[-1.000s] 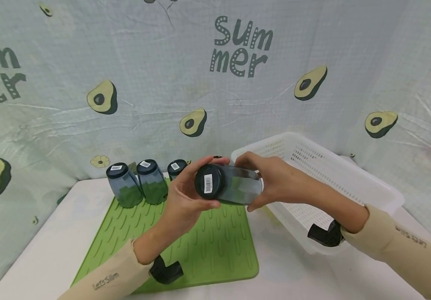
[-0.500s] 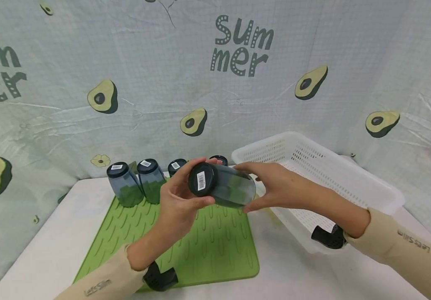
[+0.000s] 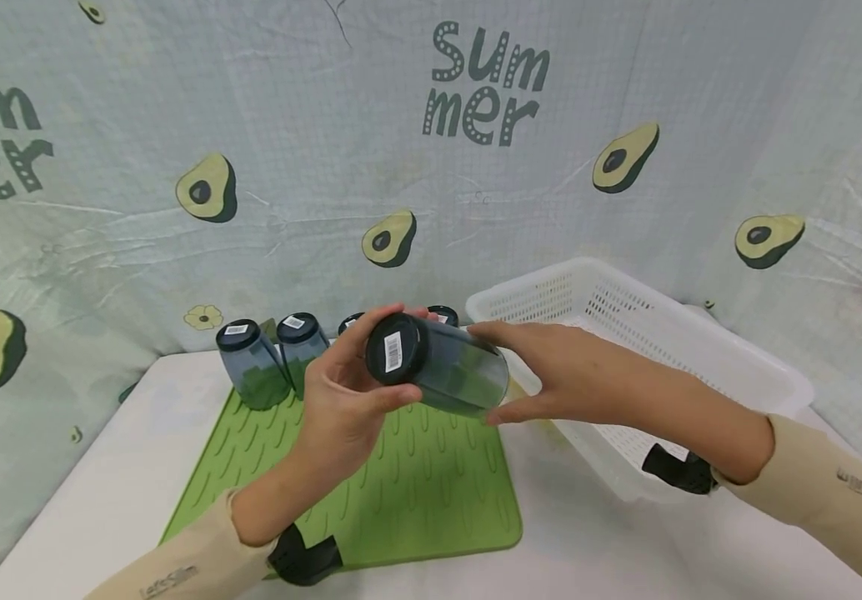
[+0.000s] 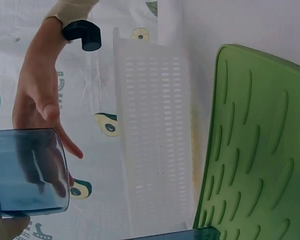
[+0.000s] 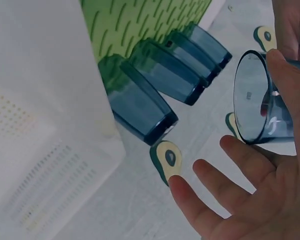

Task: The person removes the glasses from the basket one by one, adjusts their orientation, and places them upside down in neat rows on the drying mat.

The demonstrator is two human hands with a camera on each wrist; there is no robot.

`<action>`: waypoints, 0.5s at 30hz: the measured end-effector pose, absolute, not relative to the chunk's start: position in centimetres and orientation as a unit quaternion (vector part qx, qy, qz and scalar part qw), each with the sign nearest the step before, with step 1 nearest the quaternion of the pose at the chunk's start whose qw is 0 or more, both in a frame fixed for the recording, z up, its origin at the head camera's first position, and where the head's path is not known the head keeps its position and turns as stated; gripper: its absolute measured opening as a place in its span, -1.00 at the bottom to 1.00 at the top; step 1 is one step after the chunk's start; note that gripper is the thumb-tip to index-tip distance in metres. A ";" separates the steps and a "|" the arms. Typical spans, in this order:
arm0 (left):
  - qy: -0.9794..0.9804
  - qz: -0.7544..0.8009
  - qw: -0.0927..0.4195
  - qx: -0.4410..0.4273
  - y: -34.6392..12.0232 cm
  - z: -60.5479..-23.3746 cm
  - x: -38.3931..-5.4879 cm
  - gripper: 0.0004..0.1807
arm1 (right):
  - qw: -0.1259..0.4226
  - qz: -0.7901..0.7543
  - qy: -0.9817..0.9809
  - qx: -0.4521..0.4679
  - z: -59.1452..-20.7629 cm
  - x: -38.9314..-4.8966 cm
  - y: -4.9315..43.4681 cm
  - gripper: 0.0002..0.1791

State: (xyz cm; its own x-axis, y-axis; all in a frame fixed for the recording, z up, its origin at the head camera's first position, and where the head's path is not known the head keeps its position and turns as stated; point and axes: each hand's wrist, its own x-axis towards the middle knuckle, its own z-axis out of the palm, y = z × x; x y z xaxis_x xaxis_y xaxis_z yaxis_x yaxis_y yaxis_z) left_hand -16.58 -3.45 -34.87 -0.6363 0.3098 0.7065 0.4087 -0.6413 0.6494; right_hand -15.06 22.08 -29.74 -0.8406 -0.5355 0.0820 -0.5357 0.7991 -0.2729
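Observation:
My left hand (image 3: 344, 400) grips the base end of a blue-grey tinted glass tumbler (image 3: 461, 367) above the mat. The tumbler lies nearly sideways, its dark base with a white barcode sticker facing left and its mouth facing right. Around the mouth end is my right hand (image 3: 536, 367), thumb and index fingertips at opposite sides of the rim. In the right wrist view its other fingers (image 5: 225, 185) spread away from the tumbler (image 5: 280, 122). Matching tumblers (image 3: 254, 379) stand upside down along the back of a green ridged mat (image 3: 431, 492).
A white perforated plastic basket (image 3: 701, 358) sits on the right side of the white table (image 3: 573, 533). Behind everything hangs a pale curtain (image 3: 311, 125) printed with avocados and lettering.
The tumbler has shifted left and its base has turned slightly more toward the camera. My left hand moved left with it, and the right hand's fingers have straightened.

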 end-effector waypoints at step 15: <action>-0.499 -0.785 0.073 -0.360 -8.1 -33.8 -16.4 -0.18 | 0.155 0.053 -0.921 0.352 -30.3 -11.6 26.3 -0.35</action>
